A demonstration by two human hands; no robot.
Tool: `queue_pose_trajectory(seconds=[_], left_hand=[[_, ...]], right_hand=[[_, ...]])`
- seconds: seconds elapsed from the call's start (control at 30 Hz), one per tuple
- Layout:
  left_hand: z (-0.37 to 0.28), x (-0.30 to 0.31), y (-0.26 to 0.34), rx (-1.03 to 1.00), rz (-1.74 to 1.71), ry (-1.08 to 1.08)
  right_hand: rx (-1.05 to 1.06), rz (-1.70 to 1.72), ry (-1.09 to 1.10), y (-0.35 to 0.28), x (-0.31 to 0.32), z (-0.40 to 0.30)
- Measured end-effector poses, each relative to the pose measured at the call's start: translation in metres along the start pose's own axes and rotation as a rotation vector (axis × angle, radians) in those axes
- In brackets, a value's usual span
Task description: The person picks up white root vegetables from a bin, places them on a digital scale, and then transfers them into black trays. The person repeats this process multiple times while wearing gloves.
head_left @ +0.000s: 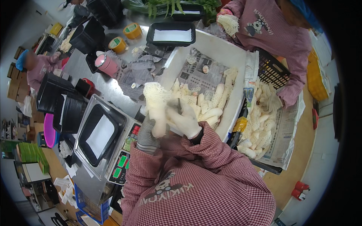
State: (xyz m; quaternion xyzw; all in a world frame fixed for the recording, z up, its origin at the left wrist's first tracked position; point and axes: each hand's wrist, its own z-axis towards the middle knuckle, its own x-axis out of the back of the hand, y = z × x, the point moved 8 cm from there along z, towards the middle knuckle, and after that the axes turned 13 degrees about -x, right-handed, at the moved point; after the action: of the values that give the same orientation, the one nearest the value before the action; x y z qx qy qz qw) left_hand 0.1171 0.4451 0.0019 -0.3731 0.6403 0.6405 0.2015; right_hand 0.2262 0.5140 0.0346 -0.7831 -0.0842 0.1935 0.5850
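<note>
A bamboo fungus with a pale netted skirt (155,96) is upright before me, its thick stem pointing down. My left hand (148,134), in a grey striped glove, is closed round the lower stem. Beside it my right hand (183,115), in a whitish glove, grips a small dark-handled tool (179,104), whose working end is hidden. Behind my right hand, more netted bamboo fungi (210,106) lie on newspaper in a white foam box (239,56). Left of my left hand, a black plastic tray (97,135) with a white liner rests on a digital scale (120,166).
A co-worker (271,36) at the upper right handles fungi over a newspaper-lined black crate (271,67). Another person (42,66) stands far left. Stacked black trays (70,113), a pink cup (107,65), tape rolls (132,30) and a lined tray (171,34) stand on the metal table.
</note>
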Motion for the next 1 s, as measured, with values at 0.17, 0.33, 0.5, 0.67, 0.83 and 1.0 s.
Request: queue_pose_trajectory(seconds=[0.17, 0.33, 0.5, 0.67, 0.83, 1.0], left_hand=[[0.001, 0.017, -0.002, 0.060, -0.300, 0.207], [-0.001, 0.033, 0.002, 0.031, -0.428, 0.195], [-0.001, 0.020, 0.003, -0.106, -0.108, 0.122], [0.003, -0.004, -0.005, -0.102, 0.254, -0.117], [0.005, -0.025, -0.009, -0.042, 0.141, -0.155], [0.007, -0.025, -0.016, 0.069, -0.142, -0.019]], right_hand=[[0.002, 0.060, -0.056, 0.003, -0.003, 0.001], [-0.024, -0.012, -0.085, 0.001, -0.009, -0.006], [0.067, -0.119, -0.034, 0.008, -0.007, -0.004], [0.089, -0.111, -0.023, -0.014, -0.003, -0.013], [0.199, -0.063, 0.104, -0.025, 0.020, -0.020], [0.412, -0.107, 0.175, -0.056, 0.033, -0.034]])
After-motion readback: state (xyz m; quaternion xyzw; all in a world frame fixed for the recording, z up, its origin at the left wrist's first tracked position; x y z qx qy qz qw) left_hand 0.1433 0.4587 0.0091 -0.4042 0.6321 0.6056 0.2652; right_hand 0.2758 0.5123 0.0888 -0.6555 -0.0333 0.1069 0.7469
